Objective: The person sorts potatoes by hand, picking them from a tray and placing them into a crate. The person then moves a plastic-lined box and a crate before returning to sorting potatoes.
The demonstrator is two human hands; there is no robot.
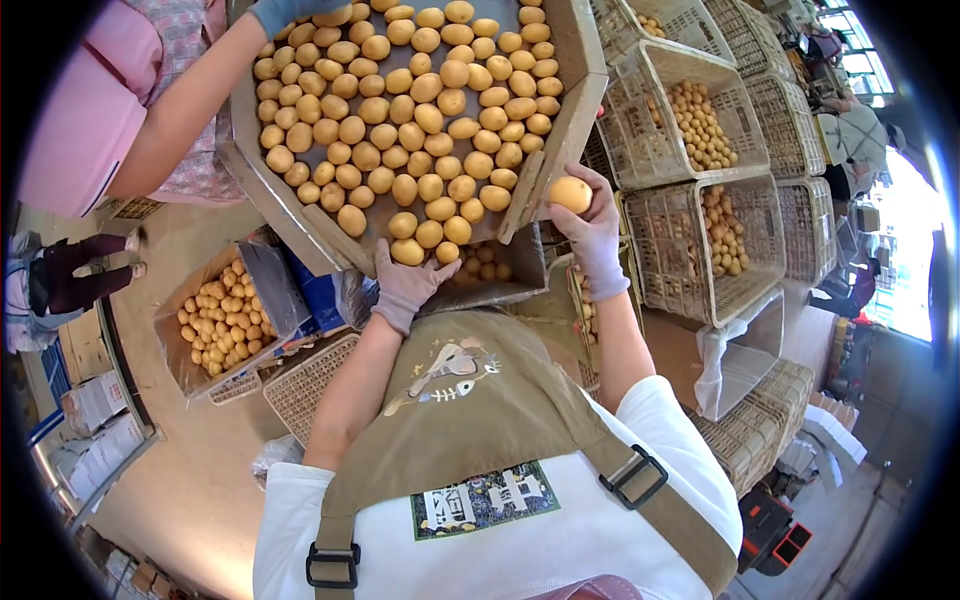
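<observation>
A big wooden sorting tray (300, 215) holds several round yellow fruits (420, 100). My left hand (405, 285), in a grey glove, rests at the tray's near edge with its fingers touching a fruit (406, 252) in the front row. My right hand (592, 238), also gloved, is raised beside the tray's right corner and grips a single yellow fruit (570, 193). Below the tray's near edge sits a lined box (500, 290) with more fruit in it.
Another person in pink (100, 110) reaches a gloved hand (275, 12) over the tray's far left. Wire baskets (700, 130), some holding fruit, are stacked at the right. A cardboard box of fruit (215, 320) and an empty woven basket (305, 385) sit at the left.
</observation>
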